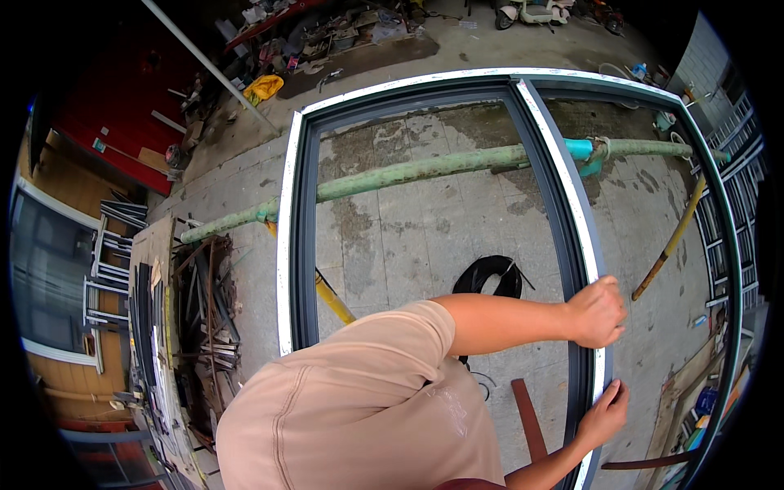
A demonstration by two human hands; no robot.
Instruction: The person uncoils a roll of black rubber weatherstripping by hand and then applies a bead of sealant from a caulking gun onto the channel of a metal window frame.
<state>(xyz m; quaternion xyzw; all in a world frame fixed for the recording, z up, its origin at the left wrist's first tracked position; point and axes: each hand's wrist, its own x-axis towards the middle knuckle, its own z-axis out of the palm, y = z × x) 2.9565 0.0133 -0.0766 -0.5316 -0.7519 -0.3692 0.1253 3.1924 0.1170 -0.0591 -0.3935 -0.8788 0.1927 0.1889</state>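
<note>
A large window frame (286, 245), dark grey with white strips along its faces, lies across the view. A dividing bar (563, 171) of the same colours runs down its right part. My left arm reaches across to the bar, and my left hand (597, 313) is closed in a fist over it; whatever the fingers hold is hidden. Lower on the same bar, my right hand (603, 415) has its fingers bent around the right edge. The frame lies over a worn green pole (425, 173), which has a turquoise wrapping (578, 149) near the bar.
Yellowish legs (674, 237) stand under the pole. On the paved floor lie a black coil (490, 276) and a reddish-brown bar (529, 420). Metal profiles (147, 327) fill a bench at left; ladder-like racks (735, 204) stand at right. A scooter (531, 12) is parked far back.
</note>
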